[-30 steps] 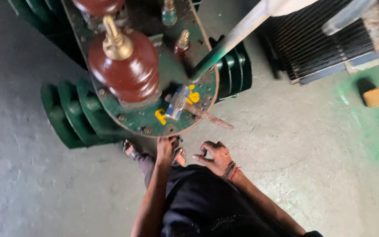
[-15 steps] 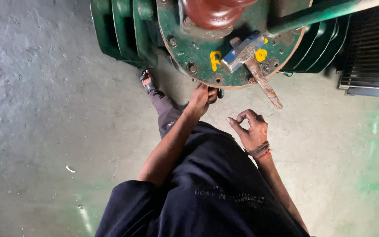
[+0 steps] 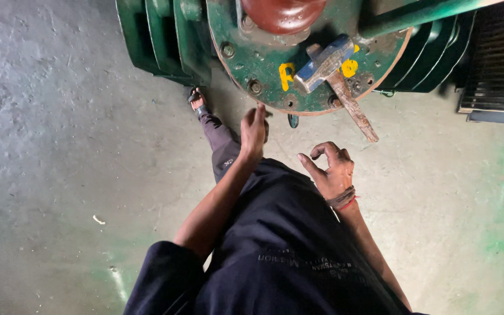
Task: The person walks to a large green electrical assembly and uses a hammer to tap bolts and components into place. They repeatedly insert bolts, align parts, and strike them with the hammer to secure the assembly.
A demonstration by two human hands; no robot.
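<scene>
A hammer (image 3: 333,79) with a grey steel head and a worn wooden handle lies on the round green lid (image 3: 263,64) of a transformer, its handle sticking out over the rim. My left hand (image 3: 254,129) hangs just below the lid's edge, fingers loosely together, holding nothing. To the right, my right hand (image 3: 331,170) is a little lower, below the handle's end, with fingers curled and apart, and it is empty too. A dark thread band circles the right wrist. A brown ceramic insulator (image 3: 283,11) stands on the lid.
Green cooling fins (image 3: 161,38) flank the tank at left and right (image 3: 433,55). A black finned radiator (image 3: 500,64) stands at the right edge. My sandalled foot (image 3: 198,102) rests on the grey concrete floor (image 3: 59,146), which has green paint stains.
The view has tilted down and the transformer lid has slid toward the top of the frame. Both hands have stayed empty near the lid's edge, the right hand's fingers staying curled.
</scene>
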